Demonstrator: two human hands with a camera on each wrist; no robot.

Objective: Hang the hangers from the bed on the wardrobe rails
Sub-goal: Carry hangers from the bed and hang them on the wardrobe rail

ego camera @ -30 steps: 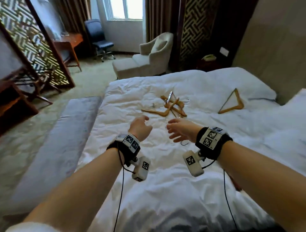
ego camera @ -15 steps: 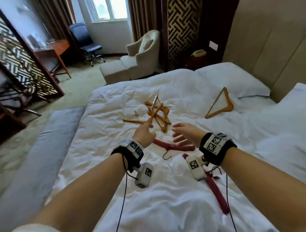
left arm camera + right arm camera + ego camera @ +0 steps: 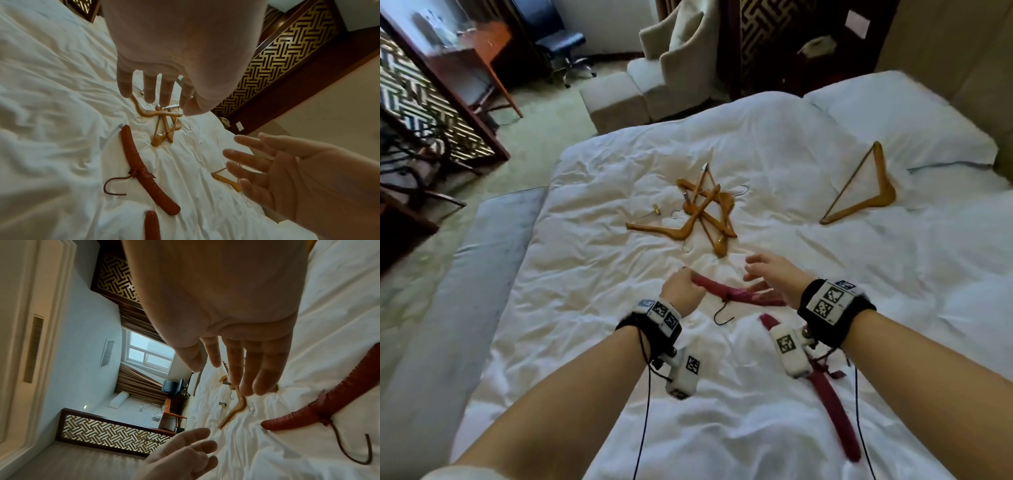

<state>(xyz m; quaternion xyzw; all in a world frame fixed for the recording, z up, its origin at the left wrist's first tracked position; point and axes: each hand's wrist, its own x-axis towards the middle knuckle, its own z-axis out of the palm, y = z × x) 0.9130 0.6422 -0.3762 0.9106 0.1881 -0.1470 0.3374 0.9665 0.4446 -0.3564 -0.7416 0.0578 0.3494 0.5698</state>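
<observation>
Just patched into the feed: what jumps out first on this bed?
Two dark red padded hangers: one lies between the open left hand and right hand, neither gripping it; the other is under the right wrist. Beyond, a tangled pile of wooden hangers sits mid-bed, with a lone wooden hanger near the pillow.

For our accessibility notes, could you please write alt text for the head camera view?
Two bare hands reach over a white bed: the left hand and the open right hand hover by a red padded hanger. A pile of wooden hangers lies beyond.
</observation>
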